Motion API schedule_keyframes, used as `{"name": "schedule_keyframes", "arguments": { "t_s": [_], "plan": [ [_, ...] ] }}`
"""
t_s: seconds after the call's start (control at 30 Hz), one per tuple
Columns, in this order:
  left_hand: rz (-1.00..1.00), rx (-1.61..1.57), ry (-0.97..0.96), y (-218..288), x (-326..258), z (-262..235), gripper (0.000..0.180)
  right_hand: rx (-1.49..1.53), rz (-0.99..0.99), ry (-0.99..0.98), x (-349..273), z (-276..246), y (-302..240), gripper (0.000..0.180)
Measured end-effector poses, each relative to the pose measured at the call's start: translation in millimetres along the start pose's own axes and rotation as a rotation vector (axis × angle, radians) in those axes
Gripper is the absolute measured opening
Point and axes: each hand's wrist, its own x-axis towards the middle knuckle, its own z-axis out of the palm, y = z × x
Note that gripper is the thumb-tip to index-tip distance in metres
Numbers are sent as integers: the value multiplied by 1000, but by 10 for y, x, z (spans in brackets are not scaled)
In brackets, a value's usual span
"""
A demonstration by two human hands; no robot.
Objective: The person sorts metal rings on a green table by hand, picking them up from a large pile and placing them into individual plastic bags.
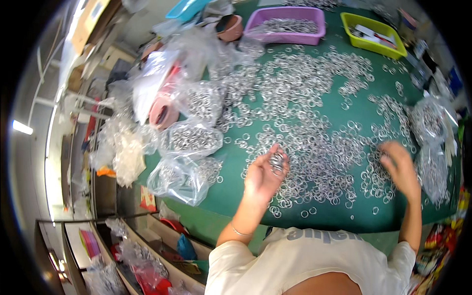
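My left hand (pixel 262 173), palm up, is closed around a small stack of shiny metal rings (pixel 277 161). It hovers at the near side of a wide spread of loose metal rings (pixel 314 147) on the green table (pixel 231 196). To the right, my right hand (pixel 400 169) reaches over a smaller heap of rings (pixel 377 182). Its fingers are bent and slightly blurred, with a gap between them, and I see nothing held there. Whether the fingertips touch the heap cannot be made out.
Clear plastic bags of rings (pixel 189 140) line the table's left side; another bag (pixel 427 120) lies at the right edge. A purple basin (pixel 287 37) of metal pieces and a yellow-green basket (pixel 373 46) stand at the back. Shelving (pixel 142 246) with bags is at lower left.
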Motion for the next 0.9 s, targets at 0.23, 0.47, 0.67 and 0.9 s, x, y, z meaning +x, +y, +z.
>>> {"name": "schedule_keyframes", "arguments": {
  "t_s": [0.23, 0.47, 0.67, 0.9],
  "plan": [
    [565, 10, -38, 1454, 151, 371, 17, 197, -35, -286, 23, 342, -295, 22],
    [250, -154, -214, 1202, 87, 210, 15, 290, 38, -287, -111, 440, -277, 21],
    [239, -190, -252, 1149, -317, -387, 12, 333, 85, -307, -179, 502, -306, 22],
    [564, -174, -4, 1151, -708, -445, 27, 382, 106, -315, -116, 595, -380, 19]
  ]
}}
